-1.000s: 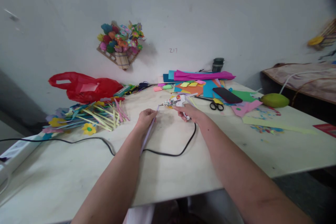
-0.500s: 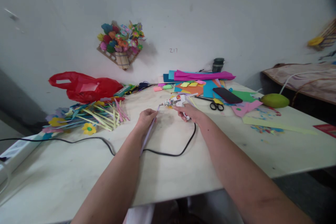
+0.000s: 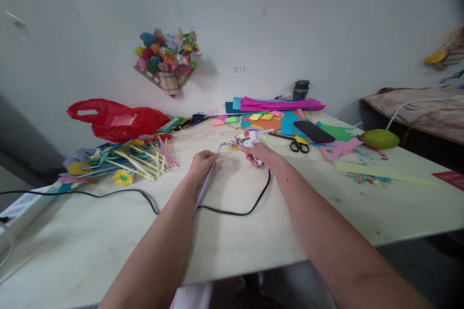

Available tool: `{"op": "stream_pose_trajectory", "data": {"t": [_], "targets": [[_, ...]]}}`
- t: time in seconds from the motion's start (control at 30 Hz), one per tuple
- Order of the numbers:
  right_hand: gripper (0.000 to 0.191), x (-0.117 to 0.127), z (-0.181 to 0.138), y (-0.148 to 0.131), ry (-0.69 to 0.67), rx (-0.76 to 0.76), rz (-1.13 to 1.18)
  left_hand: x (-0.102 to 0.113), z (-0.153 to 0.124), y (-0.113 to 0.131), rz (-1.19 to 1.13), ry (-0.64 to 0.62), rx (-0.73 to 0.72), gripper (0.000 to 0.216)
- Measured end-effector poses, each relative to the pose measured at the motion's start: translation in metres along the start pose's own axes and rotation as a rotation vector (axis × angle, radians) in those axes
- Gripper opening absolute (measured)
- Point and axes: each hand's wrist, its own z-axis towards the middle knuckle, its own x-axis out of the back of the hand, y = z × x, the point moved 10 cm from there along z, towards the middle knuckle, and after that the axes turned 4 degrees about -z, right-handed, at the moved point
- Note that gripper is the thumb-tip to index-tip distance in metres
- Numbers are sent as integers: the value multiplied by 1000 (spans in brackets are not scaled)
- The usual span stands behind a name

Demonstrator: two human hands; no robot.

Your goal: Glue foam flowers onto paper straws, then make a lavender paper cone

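Between the fingertips of my left hand (image 3: pixel 203 163) is a thin lilac paper strip (image 3: pixel 204 187), whose lower end runs down beside my forearm. My right hand (image 3: pixel 261 155) is wrapped round the handle of a white glue gun (image 3: pixel 248 138). The gun's nozzle points left and meets, or nearly meets, the strip's upper end; contact is too small to tell. From the handle a black cord (image 3: pixel 232 213) loops over the table and passes under my left forearm.
Paper strips (image 3: pixel 139 161), a yellow paper flower (image 3: pixel 123 177) and a red plastic bag (image 3: pixel 119 118) lie left. Toward the right are scissors (image 3: pixel 299 146), a phone (image 3: pixel 313 132), a green fruit (image 3: pixel 380 138) and paper scraps (image 3: pixel 369 178). Coloured sheets (image 3: pixel 282 104) lie at the back.
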Motion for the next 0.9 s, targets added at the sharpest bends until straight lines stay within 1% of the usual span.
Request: {"op": "stream_pose_trajectory", "data": {"t": [0.2,0.47,0.57,0.63,0.73,0.83,0.9], "targets": [[46,0,-1,-1,13,-8,-5,2,1,0,-7,11,-2,27],[44,-1,-1,-2,2,9,-12,5,2,-3,-89,20,16,31],[44,1,-1,-4,46,10,-29,10,2,-1,-179,33,14,29],[42,2,-2,-8,101,29,-67,15,2,2,-246,50,9,29],[35,4,-4,-21,198,106,-216,26,3,5,-336,98,3,27],[24,-2,-3,-39,273,234,-473,34,4,10,-425,131,-12,24],[29,-14,0,-46,276,298,-656,38,4,13,-485,136,-21,22]]}}
